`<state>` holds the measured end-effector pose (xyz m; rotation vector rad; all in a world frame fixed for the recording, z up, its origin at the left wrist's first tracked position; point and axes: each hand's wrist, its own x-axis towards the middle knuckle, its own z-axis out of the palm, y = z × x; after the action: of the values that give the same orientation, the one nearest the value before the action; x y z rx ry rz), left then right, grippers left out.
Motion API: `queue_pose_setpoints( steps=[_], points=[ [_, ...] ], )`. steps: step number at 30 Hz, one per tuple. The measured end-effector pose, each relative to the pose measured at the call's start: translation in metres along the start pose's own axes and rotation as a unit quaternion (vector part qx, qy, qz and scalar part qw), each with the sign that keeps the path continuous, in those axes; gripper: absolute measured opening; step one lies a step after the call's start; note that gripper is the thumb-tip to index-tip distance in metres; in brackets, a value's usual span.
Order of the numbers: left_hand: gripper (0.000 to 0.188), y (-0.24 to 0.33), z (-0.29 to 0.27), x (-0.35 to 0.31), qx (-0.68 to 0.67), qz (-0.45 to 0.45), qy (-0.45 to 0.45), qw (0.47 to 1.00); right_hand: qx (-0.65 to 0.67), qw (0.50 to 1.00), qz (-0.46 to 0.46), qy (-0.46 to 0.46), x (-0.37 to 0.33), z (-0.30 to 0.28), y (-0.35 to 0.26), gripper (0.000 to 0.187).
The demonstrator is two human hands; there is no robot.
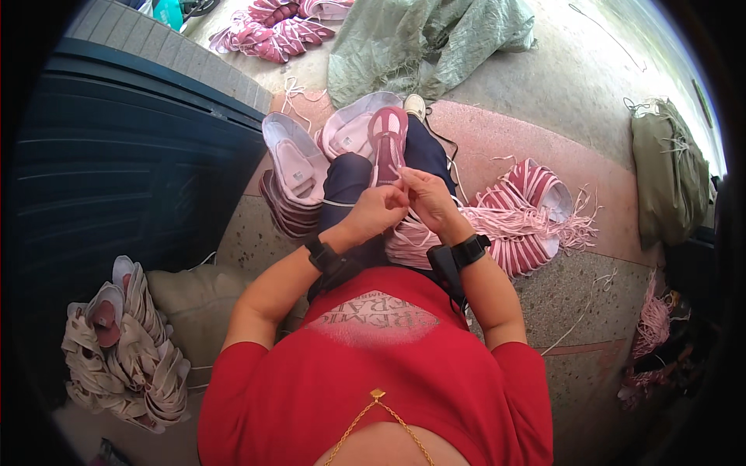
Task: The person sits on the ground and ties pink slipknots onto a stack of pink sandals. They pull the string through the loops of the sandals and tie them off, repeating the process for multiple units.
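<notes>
A dark pink shoe upper (386, 147) with a pale lining rests over my lap, between my knees. My left hand (379, 211) is closed in a pinch at its near end; what is between those fingers is hidden. Beside it, almost touching, my right hand (429, 196) pinches what looks like a thin pale shoelace just above the upper. Left of my knee stands a nested stack of pink shoe uppers (295, 167), with another light pink upper (350, 128) next to it. At my right lies a pile of striped pink uppers (521, 221) with many lace ends trailing out.
A dark blue metal door (140, 147) stands close on the left. Beige shoe uppers (128, 357) are heaped at lower left beside an olive cushion (194, 311). Ahead lie a green woven sack (427, 46) and more pink uppers (272, 31). A full olive sack (668, 171) stands at right.
</notes>
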<state>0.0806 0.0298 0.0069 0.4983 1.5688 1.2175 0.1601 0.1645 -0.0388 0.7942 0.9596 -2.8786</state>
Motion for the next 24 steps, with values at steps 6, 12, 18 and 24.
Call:
queue_pose_setpoints(
  steps=[6, 12, 18, 24],
  points=[
    [0.014, -0.004, 0.01, 0.006, 0.055, 0.051, 0.013, 0.997, 0.182, 0.983, -0.028, -0.008, -0.025, -0.018, -0.049, 0.026],
    [0.033, -0.032, -0.041, 0.012, 0.518, 0.104, 0.154, 0.835, -0.157, 0.845, -0.42, 0.291, -0.094, -0.058, -0.179, 0.023],
    [0.029, -0.05, -0.041, 0.04, 0.524, 0.09, 0.215, 0.819, -0.729, 0.642, -0.211, 0.108, -0.015, -0.012, -0.033, 0.032],
    [0.016, -0.073, -0.04, 0.015, 0.505, 0.155, 0.212, 0.822, -0.778, 0.579, -0.192, 0.152, 0.018, -0.018, 0.038, 0.031]
  ],
)
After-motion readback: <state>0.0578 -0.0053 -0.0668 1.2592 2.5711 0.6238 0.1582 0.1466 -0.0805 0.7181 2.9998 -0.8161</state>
